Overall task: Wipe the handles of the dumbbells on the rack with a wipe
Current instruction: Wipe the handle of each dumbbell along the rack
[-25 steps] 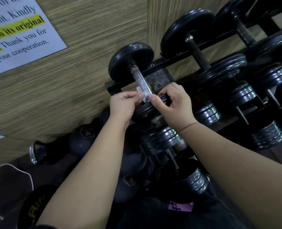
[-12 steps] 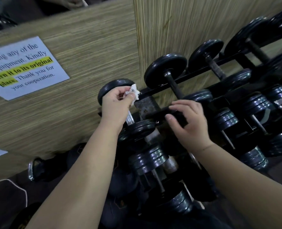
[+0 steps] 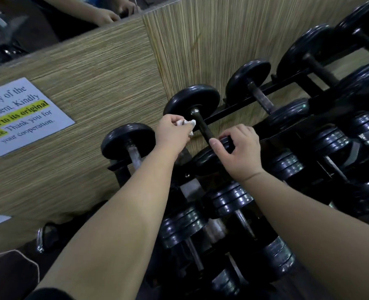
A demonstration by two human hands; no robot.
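Note:
A black rack (image 3: 239,109) holds rows of black dumbbells. My left hand (image 3: 173,133) is shut on a small crumpled white wipe (image 3: 189,124), which sits just left of the dark handle (image 3: 203,126) of the second dumbbell (image 3: 192,99) on the top row. My right hand (image 3: 239,150) grips the near plate (image 3: 211,154) of that same dumbbell, with fingers curled over its rim. The leftmost dumbbell (image 3: 128,140) with a pale, worn handle (image 3: 136,158) lies under my left forearm.
A wood-grain wall (image 3: 92,83) with a printed notice (image 3: 16,115) stands at the left. Lower rows carry chrome-plate dumbbells (image 3: 229,198). More black dumbbells (image 3: 248,79) continue to the right. A mirror (image 3: 49,22) above the wall shows a person's hands. Kettlebells rest on the floor (image 3: 47,234).
My left hand with the wipe left the leftmost dumbbell's handle and moved right to the second dumbbell's handle. My right hand shifted onto that dumbbell's near plate. The view tilted and moved back.

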